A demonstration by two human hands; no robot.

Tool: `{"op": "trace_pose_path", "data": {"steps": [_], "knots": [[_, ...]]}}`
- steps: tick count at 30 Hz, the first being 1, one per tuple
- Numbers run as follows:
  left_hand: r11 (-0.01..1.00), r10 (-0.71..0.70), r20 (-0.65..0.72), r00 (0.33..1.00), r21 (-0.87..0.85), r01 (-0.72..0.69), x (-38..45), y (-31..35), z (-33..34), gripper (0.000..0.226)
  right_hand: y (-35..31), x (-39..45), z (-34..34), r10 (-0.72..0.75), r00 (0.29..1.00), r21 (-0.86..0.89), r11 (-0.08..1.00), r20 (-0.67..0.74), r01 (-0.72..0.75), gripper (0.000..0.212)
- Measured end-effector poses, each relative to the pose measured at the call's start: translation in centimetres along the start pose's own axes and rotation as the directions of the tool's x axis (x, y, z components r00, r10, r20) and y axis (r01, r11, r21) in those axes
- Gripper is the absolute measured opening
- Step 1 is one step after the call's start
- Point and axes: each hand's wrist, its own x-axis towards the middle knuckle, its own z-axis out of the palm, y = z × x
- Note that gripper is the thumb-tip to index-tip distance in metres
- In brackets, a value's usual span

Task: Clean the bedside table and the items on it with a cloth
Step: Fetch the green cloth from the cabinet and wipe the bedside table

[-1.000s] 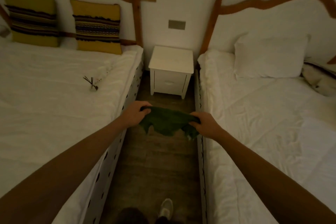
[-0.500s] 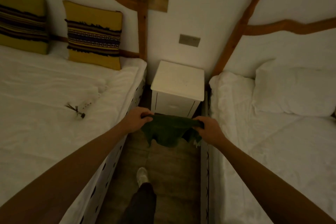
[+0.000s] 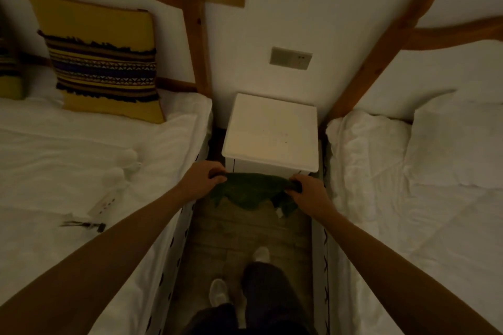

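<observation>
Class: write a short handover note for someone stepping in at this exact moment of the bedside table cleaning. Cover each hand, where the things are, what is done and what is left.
Left hand: grips one end of the green cloth.
Right hand: grips the other end; the cloth hangs stretched between them, just in front of the bedside table.
Table: stands between the two beds, against the wall; nothing visible on its top apart from a few small specks.
Done: cloth in hand, person standing at the table.
Left: all the wiping; the cloth has not yet touched the top.

Person stepped closer; bedside table (image 3: 272, 130) now just beyond cloth (image 3: 253, 192), larger in view.
</observation>
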Motion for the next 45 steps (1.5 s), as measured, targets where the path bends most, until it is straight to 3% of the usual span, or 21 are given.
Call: {"op": "trace_pose_path", "data": {"steps": [9,16,22,26,27,29,30,32,34,38,40,43,45], "knots": [[0.987,-0.162,0.062,0.985,0.003,0.162,14.7,-5.9,1.7,0.015,4.6,15.9,3.1,0.073,0.984,0.036,0.996,0.161,-0.08,0.025],[0.962,-0.266,0.122,0.956,-0.034,0.272,26.1,-10.9,3.2,0.02,8.4,26.5,7.0,0.13,0.944,0.014,0.99,0.304,-0.141,0.024],[0.96,-0.264,0.114,0.958,-0.068,0.272,35.5,-16.2,4.1,0.021,10.6,36.7,9.8,0.212,0.958,0.087,0.969,0.196,-0.232,0.024],[0.905,-0.404,-0.045,0.914,-0.163,0.392,40.3,-18.7,6.4,0.03,11.0,41.4,13.0,0.263,0.964,-0.02,0.964,-0.049,-0.264,0.036],[0.873,-0.462,-0.066,0.885,-0.208,0.44,40.6,-19.2,7.2,0.036,10.8,41.6,14.2,0.195,0.977,-0.093,0.975,-0.084,-0.202,0.043],[0.813,-0.552,-0.06,0.832,-0.262,0.521,40.5,-20.5,8.8,0.047,10.2,41.4,17.3,-0.107,0.994,-0.232,0.968,-0.03,0.097,0.058],[0.794,-0.573,-0.039,0.818,-0.272,0.543,40.5,-21.5,9.7,0.05,10.4,41.3,19.3,-0.295,0.953,-0.276,0.913,0.067,0.302,0.062],[0.761,-0.59,0.016,0.807,-0.323,0.562,39.4,-22.3,10.6,0.052,11.5,40.3,21.9,-0.568,0.757,-0.294,0.7,0.323,0.651,0.061],[0.718,-0.591,0.06,0.804,-0.416,0.558,38.8,-23.2,11.5,0.052,13.2,41.0,23.7,-0.648,0.611,-0.269,0.554,0.455,0.788,0.058],[0.634,-0.607,0.085,0.79,-0.547,0.546,40.3,-23.6,11.8,0.056,13.1,45.8,25.3,-0.723,0.532,-0.236,0.478,0.441,0.846,0.059],[0.609,-0.617,0.052,0.785,-0.601,0.518,41.9,-23.5,11.5,0.056,11.6,49.5,25.4,-0.714,0.585,-0.305,0.5,0.384,0.81,0.057],[0.647,-0.591,-0.083,0.803,-0.643,0.41,44.8,-23.3,11.1,0.052,9.4,55.8,24.4,-0.575,0.784,-0.43,0.662,0.235,0.614,0.056],[0.694,-0.561,-0.156,0.813,-0.624,0.359,46.4,-23.4,11.2,0.048,9.0,59.0,23.5,-0.47,0.871,-0.478,0.738,0.142,0.476,0.057]]}}
